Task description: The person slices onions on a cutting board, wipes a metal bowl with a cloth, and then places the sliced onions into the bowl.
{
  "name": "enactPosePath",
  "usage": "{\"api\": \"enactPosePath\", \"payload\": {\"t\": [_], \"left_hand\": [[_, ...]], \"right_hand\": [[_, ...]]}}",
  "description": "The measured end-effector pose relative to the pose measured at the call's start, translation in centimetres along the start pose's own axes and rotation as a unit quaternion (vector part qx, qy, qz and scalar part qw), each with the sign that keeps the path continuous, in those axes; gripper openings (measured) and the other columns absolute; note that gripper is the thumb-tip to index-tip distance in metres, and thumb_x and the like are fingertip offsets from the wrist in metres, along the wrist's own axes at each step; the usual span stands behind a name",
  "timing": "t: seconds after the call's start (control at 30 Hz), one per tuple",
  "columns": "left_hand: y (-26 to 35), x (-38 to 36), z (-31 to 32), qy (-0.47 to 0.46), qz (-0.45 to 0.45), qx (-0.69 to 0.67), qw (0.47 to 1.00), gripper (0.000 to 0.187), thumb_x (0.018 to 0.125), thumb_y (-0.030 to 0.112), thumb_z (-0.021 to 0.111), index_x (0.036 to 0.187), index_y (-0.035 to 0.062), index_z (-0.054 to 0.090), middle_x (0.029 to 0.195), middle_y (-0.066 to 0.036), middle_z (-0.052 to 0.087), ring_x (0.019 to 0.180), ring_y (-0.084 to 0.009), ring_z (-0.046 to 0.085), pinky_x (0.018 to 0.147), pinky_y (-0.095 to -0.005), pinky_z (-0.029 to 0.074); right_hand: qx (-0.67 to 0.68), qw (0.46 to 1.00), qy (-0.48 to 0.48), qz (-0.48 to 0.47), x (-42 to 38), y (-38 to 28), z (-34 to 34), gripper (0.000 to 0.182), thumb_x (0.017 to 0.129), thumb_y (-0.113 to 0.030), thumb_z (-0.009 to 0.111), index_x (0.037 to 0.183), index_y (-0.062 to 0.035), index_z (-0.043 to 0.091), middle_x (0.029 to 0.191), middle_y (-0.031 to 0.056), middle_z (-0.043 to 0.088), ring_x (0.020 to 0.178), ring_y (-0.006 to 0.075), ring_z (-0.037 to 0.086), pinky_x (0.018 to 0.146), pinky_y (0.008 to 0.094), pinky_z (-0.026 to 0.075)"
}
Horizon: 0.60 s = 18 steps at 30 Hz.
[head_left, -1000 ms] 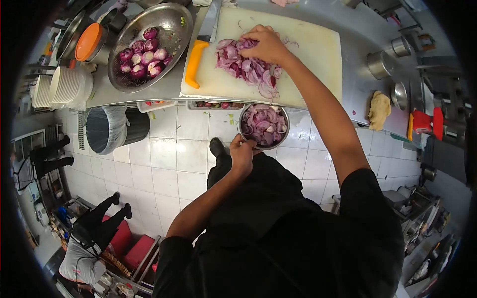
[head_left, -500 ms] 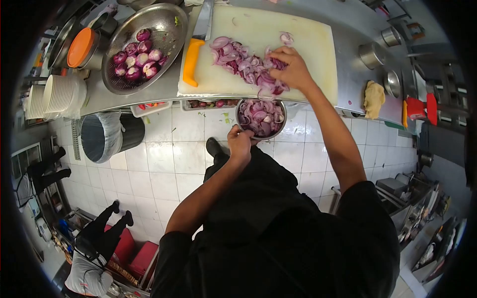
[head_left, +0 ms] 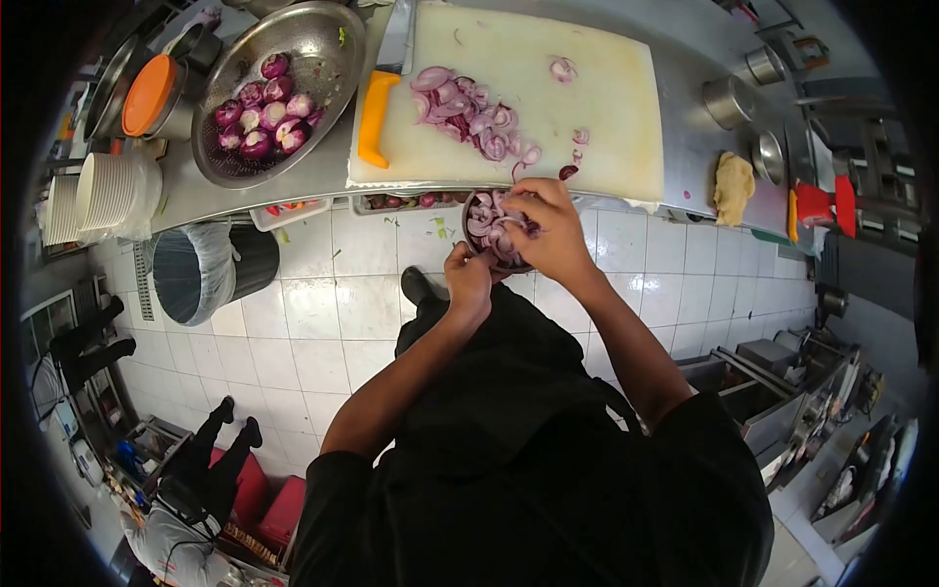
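My left hand (head_left: pixel 470 284) is closed on the near rim of a round metal bowl (head_left: pixel 467 227), holding it just below the counter edge. Sliced red onion (head_left: pixel 486 235) fills the bowl. Over its right side is my right hand (head_left: pixel 550 233), with fingers curled and thumb apart above the slices; the palm is hidden. On the white cutting board (head_left: pixel 606 108) lies a smaller heap of onion slices (head_left: pixel 465 110), with a few stray pieces to its right. A knife with a yellow handle (head_left: pixel 374 119) rests along the board's left edge.
A perforated metal colander (head_left: pixel 328 49) holds several peeled red onions (head_left: pixel 256 117). Left of it are stacked white containers (head_left: pixel 117 191), above a lined black bin (head_left: pixel 210 269). Metal pots (head_left: pixel 729 101) and a tan cloth (head_left: pixel 734 188) are on the right. Another person stands at lower left.
My right hand has moved from the board down and left to the bowl. The near right part of the onion heap is gone from the board. My left hand still grips the bowl.
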State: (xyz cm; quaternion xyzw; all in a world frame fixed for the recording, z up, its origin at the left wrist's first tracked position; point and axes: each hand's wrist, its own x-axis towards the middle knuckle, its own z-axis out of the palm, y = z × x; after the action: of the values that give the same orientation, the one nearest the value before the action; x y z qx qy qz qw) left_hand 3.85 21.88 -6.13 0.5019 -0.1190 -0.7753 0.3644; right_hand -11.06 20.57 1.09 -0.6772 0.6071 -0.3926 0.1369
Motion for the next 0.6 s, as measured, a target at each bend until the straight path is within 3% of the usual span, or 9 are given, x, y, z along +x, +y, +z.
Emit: {"api": "enactPosePath", "payload": {"t": [0.1,0.23,0.33,0.37,0.5,0.6], "left_hand": [[0.2,-0.1,0.0,0.013,-0.002,0.012,1.000,0.014,0.082,-0.011,0.052,0.092,-0.0037,0.057,0.100,-0.020,0.068,0.089,-0.0339,0.073,0.082,-0.0477,0.064],[-0.2,0.3,-0.2,0.007,0.009,0.000,1.000,0.013,0.081,-0.012,0.052,0.086,0.0005,0.054,0.095,-0.016,0.066,0.084,-0.0306,0.073,0.075,-0.0449,0.066],[-0.6,0.4,-0.6,0.004,0.022,-0.006,1.000,0.016,0.080,-0.012,0.053,0.082,0.0030,0.052,0.090,-0.013,0.064,0.079,-0.0265,0.071,0.070,-0.0429,0.067],[-0.8,0.5,-0.8,0.001,0.026,-0.003,1.000,0.016,0.080,-0.012,0.053,0.082,0.0034,0.052,0.088,-0.013,0.064,0.077,-0.0252,0.071,0.069,-0.0426,0.067],[-1.1,1.2,-1.2,-0.008,0.033,-0.002,0.999,0.016,0.080,-0.012,0.054,0.080,0.0041,0.051,0.086,-0.012,0.064,0.074,-0.0241,0.070,0.069,-0.0428,0.066],[-0.7,0.5,-1.7,-0.005,0.035,0.006,0.999,0.018,0.082,-0.012,0.054,0.079,0.0046,0.049,0.085,-0.012,0.065,0.074,-0.0251,0.070,0.071,-0.0447,0.065]], "right_hand": [[0.164,0.971,-0.019,0.174,1.2,-0.5,-1.5,0.019,0.079,0.004,0.072,0.096,-0.0024,0.071,0.101,0.0109,0.067,0.092,0.0265,0.064,0.082,0.0342,0.052],[-0.001,0.993,0.089,0.081,2.3,2.2,-2.3,0.014,0.084,-0.007,0.073,0.098,-0.0041,0.072,0.098,0.0109,0.067,0.093,0.0307,0.062,0.088,0.0397,0.049],[-0.087,0.973,0.147,0.153,3.7,5.3,-2.1,0.018,0.086,-0.015,0.074,0.102,-0.0061,0.072,0.099,0.0112,0.065,0.095,0.0319,0.059,0.089,0.0408,0.047],[-0.120,0.971,0.156,0.133,3.9,5.6,-1.5,0.022,0.086,-0.020,0.075,0.103,-0.0062,0.071,0.101,0.0118,0.063,0.097,0.0335,0.057,0.089,0.0421,0.045],[-0.041,0.998,0.042,-0.004,1.6,2.9,1.2,0.019,0.084,-0.013,0.073,0.100,-0.0031,0.071,0.102,0.0116,0.062,0.098,0.0344,0.056,0.086,0.0437,0.047],[-0.036,0.999,0.000,-0.002,-0.8,1.3,2.2,0.019,0.079,-0.004,0.074,0.099,-0.0031,0.072,0.103,0.0117,0.063,0.098,0.0326,0.059,0.086,0.0401,0.051]]}}
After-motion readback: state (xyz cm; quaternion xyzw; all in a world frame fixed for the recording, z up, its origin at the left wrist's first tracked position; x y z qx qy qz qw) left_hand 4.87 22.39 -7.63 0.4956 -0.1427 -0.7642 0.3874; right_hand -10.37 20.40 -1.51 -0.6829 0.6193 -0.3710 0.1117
